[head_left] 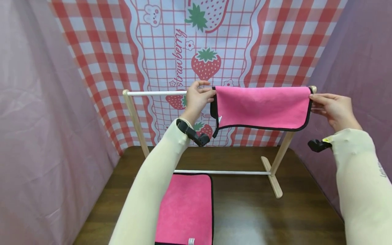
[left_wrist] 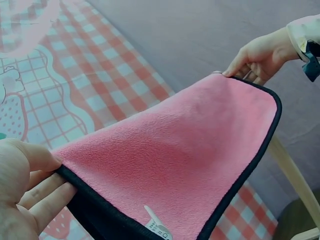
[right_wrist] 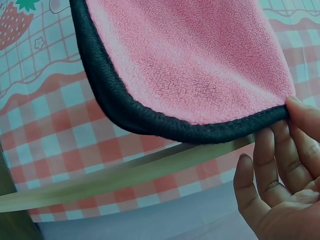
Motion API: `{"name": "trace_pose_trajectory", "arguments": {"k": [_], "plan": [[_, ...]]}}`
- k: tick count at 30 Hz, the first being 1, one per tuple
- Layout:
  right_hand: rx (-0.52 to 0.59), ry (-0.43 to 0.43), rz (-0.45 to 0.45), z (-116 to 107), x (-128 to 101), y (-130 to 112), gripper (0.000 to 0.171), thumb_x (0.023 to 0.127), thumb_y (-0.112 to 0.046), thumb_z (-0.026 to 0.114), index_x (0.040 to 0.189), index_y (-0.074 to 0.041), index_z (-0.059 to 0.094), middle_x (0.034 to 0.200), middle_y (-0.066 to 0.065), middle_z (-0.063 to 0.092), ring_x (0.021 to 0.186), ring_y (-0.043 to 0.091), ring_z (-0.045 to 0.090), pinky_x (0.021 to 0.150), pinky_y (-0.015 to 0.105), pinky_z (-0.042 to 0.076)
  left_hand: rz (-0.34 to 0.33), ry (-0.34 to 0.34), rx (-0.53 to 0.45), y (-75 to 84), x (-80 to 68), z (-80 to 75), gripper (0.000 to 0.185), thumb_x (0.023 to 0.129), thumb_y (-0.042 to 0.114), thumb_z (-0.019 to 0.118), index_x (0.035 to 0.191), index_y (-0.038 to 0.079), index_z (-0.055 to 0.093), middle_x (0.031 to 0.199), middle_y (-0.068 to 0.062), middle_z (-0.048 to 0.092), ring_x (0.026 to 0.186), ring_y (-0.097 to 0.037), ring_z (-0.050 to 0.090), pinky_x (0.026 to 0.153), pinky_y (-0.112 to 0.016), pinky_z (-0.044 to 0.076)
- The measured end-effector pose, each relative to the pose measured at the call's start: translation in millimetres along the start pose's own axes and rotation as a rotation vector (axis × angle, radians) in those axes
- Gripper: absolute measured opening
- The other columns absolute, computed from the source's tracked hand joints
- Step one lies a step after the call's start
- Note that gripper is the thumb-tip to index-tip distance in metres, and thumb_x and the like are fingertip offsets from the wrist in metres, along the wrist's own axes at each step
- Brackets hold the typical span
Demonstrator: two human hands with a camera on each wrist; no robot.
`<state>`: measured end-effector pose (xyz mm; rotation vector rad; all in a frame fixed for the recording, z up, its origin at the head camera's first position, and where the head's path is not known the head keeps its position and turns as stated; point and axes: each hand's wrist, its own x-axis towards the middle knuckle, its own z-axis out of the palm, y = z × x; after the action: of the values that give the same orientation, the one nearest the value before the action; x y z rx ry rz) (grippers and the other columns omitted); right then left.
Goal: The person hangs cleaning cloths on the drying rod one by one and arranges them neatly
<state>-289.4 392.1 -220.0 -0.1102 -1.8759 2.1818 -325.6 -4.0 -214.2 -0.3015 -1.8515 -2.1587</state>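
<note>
A pink towel with black trim (head_left: 261, 107) (left_wrist: 180, 165) (right_wrist: 195, 65) hangs folded over the top rail (head_left: 156, 93) of a wooden rack. My left hand (head_left: 199, 97) (left_wrist: 25, 192) pinches the towel's left edge at the rail. At the towel's right edge my right hand (head_left: 332, 107) (right_wrist: 280, 175) pinches it between thumb and fingers, beside the rack's right post (head_left: 283, 148). A second pink towel (head_left: 186, 209) lies flat on the brown table (head_left: 275, 217) below, partly behind my left sleeve.
The rack has a lower white crossbar (head_left: 223, 172) and a wooden foot (head_left: 272, 180) on the table. A red checked strawberry cloth (head_left: 183, 41) hangs behind it. Pink drapes (head_left: 36, 119) close both sides.
</note>
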Motion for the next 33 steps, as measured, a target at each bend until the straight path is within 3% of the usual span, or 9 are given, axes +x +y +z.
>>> {"name": "trace_pose_trajectory", "arguments": {"k": [8,18,33], "plan": [[0.021,0.002,0.016,-4,-1,8,0.003,0.082,-0.014,0.081,0.080,-0.016,0.082,0.067,0.001,0.072,0.061,0.010,0.069,0.056,0.024,0.058,0.002,0.006,0.001,-14.0,-7.7,-1.3,0.031,0.087,-0.003,0.073,0.116,-0.005,0.062,0.097,-0.016,0.072,0.085,-0.023,0.072,0.072,-0.028,0.061],[0.017,-0.009,0.020,-4,0,12,0.006,0.083,-0.015,0.080,0.078,-0.016,0.081,0.068,0.000,0.072,0.062,0.010,0.069,0.057,0.023,0.059,0.003,0.035,-0.014,-26.4,-9.8,-1.8,0.021,0.084,-0.005,0.075,0.103,-0.002,0.065,0.095,-0.017,0.073,0.081,-0.020,0.071,0.070,-0.028,0.061],[-0.007,-0.017,0.030,-5,1,15,0.006,0.084,-0.018,0.079,0.079,-0.016,0.081,0.069,-0.001,0.073,0.062,0.010,0.070,0.058,0.023,0.059,0.042,0.027,-0.036,-31.1,-14.5,-0.4,0.023,0.083,-0.010,0.074,0.102,-0.007,0.062,0.100,-0.025,0.071,0.081,-0.020,0.070,0.071,-0.029,0.061]]}}
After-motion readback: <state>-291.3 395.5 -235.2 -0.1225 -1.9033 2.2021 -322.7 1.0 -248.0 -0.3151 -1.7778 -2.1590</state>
